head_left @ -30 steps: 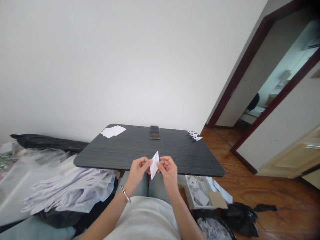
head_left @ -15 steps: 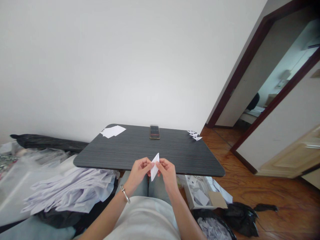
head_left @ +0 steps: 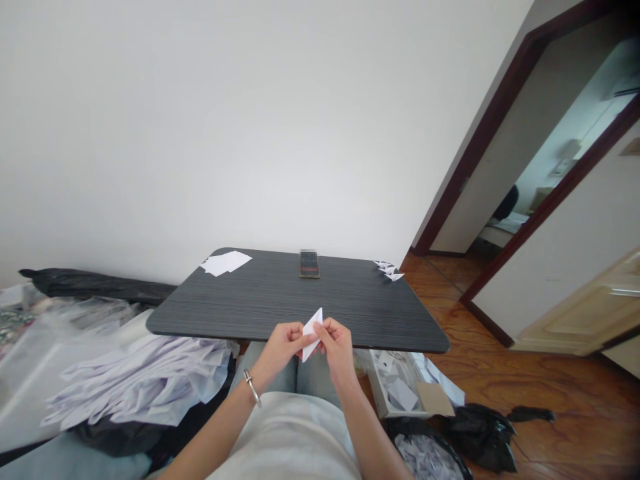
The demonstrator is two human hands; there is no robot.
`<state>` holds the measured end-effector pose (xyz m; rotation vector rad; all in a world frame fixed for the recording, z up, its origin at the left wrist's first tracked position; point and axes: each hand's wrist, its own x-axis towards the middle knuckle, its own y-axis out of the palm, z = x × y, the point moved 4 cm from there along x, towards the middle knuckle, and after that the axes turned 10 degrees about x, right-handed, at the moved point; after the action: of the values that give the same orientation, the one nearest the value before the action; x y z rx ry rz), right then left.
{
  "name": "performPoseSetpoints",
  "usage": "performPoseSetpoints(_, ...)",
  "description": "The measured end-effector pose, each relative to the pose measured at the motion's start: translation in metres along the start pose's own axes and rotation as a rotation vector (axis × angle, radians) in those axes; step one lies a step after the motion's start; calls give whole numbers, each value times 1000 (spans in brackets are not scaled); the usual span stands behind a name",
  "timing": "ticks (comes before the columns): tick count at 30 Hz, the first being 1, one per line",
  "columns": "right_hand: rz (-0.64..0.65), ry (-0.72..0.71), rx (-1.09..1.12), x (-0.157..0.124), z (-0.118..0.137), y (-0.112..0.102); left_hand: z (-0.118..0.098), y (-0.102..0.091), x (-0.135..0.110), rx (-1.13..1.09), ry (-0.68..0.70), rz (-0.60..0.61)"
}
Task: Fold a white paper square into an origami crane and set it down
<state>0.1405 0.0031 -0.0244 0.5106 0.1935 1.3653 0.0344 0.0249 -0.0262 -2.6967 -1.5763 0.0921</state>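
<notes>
Between my two hands is a small folded piece of white paper (head_left: pixel 312 327), a narrow pointed diamond tilted up to the right. My left hand (head_left: pixel 284 343) pinches its lower left side, with the thumb laid across the front. At its right edge my right hand (head_left: pixel 334 337) is closed on it with thumb and fingers. Both hands are over the near edge of the dark table (head_left: pixel 280 300), above my lap. Fingers behind the paper are partly hidden.
White paper sheets (head_left: pixel 226 263) lie at the table's back left, a phone (head_left: pixel 309 264) at the back middle, small folded paper pieces (head_left: pixel 389 271) at the back right. Below stand a white box (head_left: pixel 383 390) and a black bag of paper (head_left: pixel 425 457). Crumpled white cloth (head_left: pixel 145 380) lies left.
The paper has turned and shows a broader face, tilted further right. My left thumb has moved lower on it, and my right hand has shifted slightly right.
</notes>
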Motion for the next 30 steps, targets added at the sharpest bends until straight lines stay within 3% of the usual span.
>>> performPoseSetpoints(19,-15,-42,-14,5,2,-5,2,2,-1,107,-21,118)
performPoseSetpoints(30,16,-14,7,6,2,-4,5,2,0,47,25,91)
